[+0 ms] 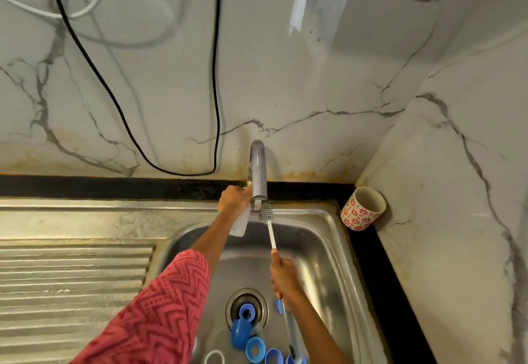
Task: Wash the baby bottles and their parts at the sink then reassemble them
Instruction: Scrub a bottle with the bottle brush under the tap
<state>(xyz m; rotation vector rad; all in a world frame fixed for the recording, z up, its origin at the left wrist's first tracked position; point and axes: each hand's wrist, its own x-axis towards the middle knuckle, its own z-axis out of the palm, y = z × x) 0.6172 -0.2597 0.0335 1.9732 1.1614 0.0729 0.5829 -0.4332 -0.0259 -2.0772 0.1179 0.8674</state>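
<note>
- Left hand (pixel 233 196) is up at the faucet (pixel 258 172), fingers curled near its base; it seems to hold a clear baby bottle (pixel 240 223) that hangs down along the wrist. Whether the fingers also work the tap, cannot tell.
- Right hand (pixel 281 275) grips the white handle of a bottle brush (pixel 268 220), fingers wrapped tight round it.
- Key relation: brush's long axis runs from the right hand up and away toward the spout; bristle head sits just under the faucet mouth, just right of the bottle. Bottle's long axis roughly parallels the brush.
- Left hand is nearer the faucet; right hand is nearer the drain.
- Judgement: next move needs the brush head swung left into the bottle's opening.
- Blue bottle parts (pixel 245 326) lie in the sink (pixel 328 238) by the drain, below both hands.
- Patterned cup (pixel 361 209) on the table at right; red flower print, no readable writing anywhere.
</note>
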